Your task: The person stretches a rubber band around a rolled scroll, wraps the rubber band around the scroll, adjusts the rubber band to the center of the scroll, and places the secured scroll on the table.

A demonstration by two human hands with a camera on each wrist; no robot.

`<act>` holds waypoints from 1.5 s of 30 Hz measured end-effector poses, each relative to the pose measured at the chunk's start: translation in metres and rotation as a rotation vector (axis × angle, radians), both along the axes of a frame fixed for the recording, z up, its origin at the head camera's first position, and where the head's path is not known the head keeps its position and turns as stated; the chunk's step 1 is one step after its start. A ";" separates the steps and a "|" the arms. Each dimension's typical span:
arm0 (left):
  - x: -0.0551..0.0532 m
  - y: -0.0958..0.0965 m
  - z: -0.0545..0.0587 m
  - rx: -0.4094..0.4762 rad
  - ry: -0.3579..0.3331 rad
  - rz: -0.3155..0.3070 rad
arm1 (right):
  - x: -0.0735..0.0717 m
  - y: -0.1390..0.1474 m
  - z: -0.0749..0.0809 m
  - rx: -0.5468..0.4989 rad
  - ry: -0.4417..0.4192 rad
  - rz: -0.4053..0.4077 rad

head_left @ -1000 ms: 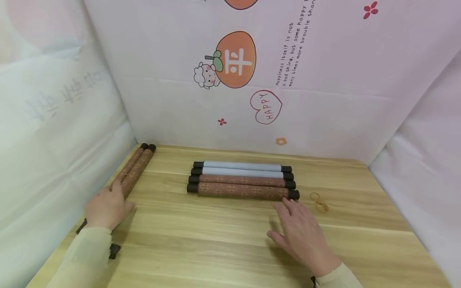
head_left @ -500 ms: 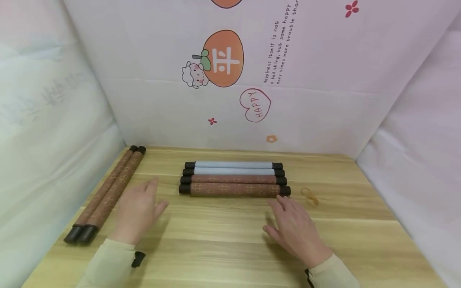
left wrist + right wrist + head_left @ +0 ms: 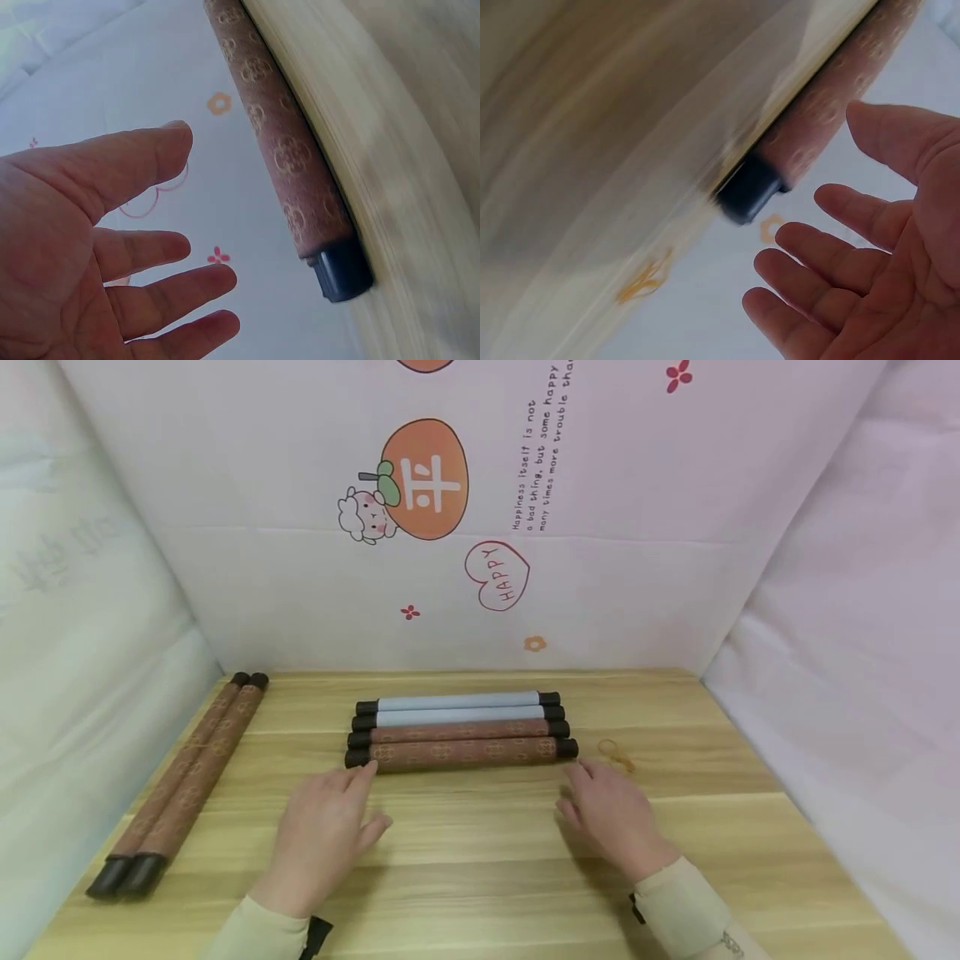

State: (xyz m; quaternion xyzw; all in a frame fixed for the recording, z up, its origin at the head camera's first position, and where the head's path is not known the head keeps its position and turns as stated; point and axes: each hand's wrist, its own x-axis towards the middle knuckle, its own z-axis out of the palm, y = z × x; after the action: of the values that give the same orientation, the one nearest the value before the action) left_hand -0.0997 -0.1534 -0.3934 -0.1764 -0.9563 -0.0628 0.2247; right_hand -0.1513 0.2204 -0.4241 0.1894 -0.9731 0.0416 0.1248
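Note:
In the head view, two light-blue scrolls (image 3: 459, 701) and two brown patterned scrolls (image 3: 465, 754) lie side by side across the table, all with black end knobs. My left hand (image 3: 322, 831) is near the left end of the front brown scroll, its index fingertip overlapping that knob. At the opposite end, my right hand (image 3: 611, 814) has its fingertips close below the right knob (image 3: 567, 748). Both wrist views show spread, relaxed fingers (image 3: 180, 289) and thumbs, with nothing held. The front scroll (image 3: 825, 105) appears beyond the right hand's thumb.
Two more brown scrolls (image 3: 198, 768) lie together along the table's left edge, a thin tan band across their middle. Yellowish rubber bands (image 3: 617, 756) rest right of the middle scrolls. Printed white cloth (image 3: 600, 602) walls the wooden table (image 3: 480, 893) at the back and sides.
My left hand has let go of the pair of brown scrolls at the left and moved right to the middle group. The right hand stays near that group's right end. The head view has turned left-to-right.

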 end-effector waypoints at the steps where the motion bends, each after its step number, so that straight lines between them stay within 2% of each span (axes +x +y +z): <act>1: 0.002 0.002 0.000 -0.001 -0.006 0.000 | -0.003 0.004 0.000 0.003 -0.016 -0.018; 8: 0.014 0.012 -0.004 0.012 -0.052 -0.006 | -0.031 0.031 0.005 -0.054 -0.123 -0.116; 13: 0.021 0.015 -0.006 0.019 -0.065 -0.013 | -0.051 0.048 0.010 -0.045 -0.226 -0.200; 15: 0.022 0.017 -0.007 0.020 -0.082 -0.012 | -0.057 0.054 0.009 -0.037 -0.263 -0.235; 21: 0.025 0.021 -0.010 0.030 -0.144 -0.005 | -0.070 0.066 0.002 -0.042 -0.325 -0.270; 26: 0.025 0.022 -0.015 0.035 -0.166 -0.004 | -0.075 0.070 -0.005 -0.019 -0.338 -0.282; 34: 0.021 0.026 -0.018 0.042 -0.166 -0.030 | -0.080 0.078 -0.006 -0.004 -0.360 -0.318; 39: 0.019 0.028 -0.018 0.042 -0.161 -0.041 | -0.077 0.085 -0.004 -0.011 -0.376 -0.336; 45: 0.018 0.030 -0.020 0.052 -0.148 -0.053 | -0.070 0.088 0.005 -0.073 -0.418 -0.373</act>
State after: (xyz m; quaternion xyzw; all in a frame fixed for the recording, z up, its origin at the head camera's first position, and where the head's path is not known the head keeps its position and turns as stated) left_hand -0.0816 -0.1234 -0.4139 -0.1907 -0.9633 -0.1067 0.1560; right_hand -0.2209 0.3082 -0.4188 -0.0101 -0.9936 0.0912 -0.0665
